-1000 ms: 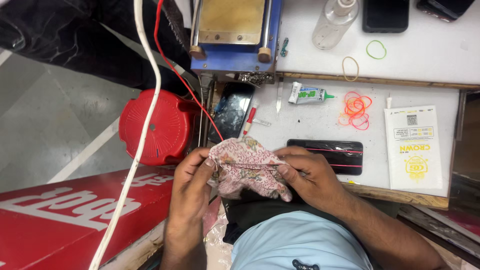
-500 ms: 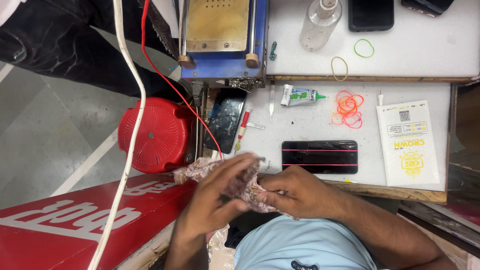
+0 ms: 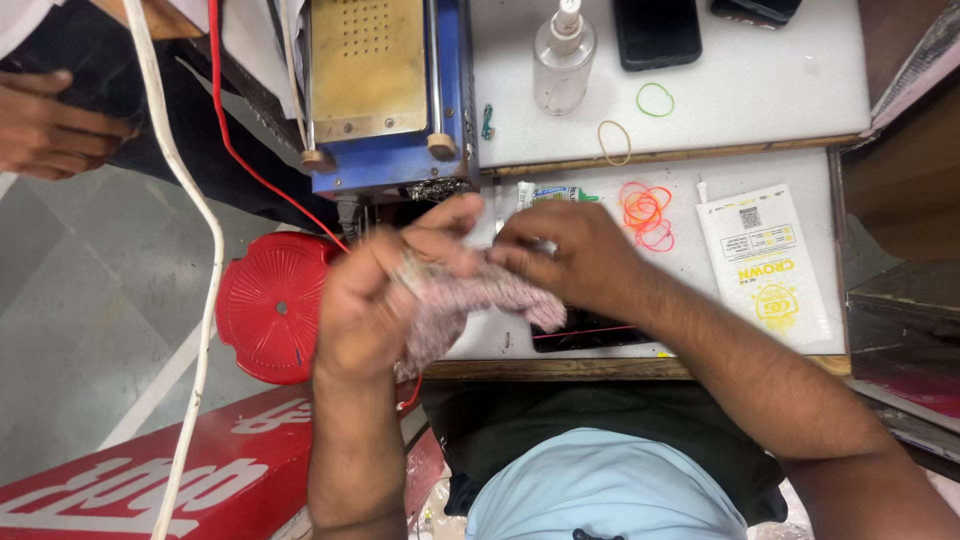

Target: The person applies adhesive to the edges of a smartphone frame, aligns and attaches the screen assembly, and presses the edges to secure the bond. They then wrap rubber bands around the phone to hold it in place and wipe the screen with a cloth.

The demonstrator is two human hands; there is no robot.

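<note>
My left hand (image 3: 385, 290) and my right hand (image 3: 565, 255) both grip a crumpled pink patterned cloth (image 3: 470, 300), held over the front of the white work table (image 3: 760, 100). My right hand's fingers pinch the cloth's upper edge; my left hand bunches its left side. A black phone (image 3: 590, 330) lies on the table under my right wrist, mostly hidden. A small glue tube (image 3: 555, 193) peeks out just above my right hand.
A blue machine with a metal plate (image 3: 375, 90) stands at the back left. A clear bottle (image 3: 563, 60), another phone (image 3: 655, 30), rubber bands (image 3: 645, 210) and a white packet (image 3: 765, 265) lie on the table. A red stool (image 3: 270, 305) and cables (image 3: 200, 260) are left. Another person's hand (image 3: 50, 125) is far left.
Both hands have lifted the cloth up from the lap to over the table's front edge, now covering most of the black phone. The camera view has shifted.
</note>
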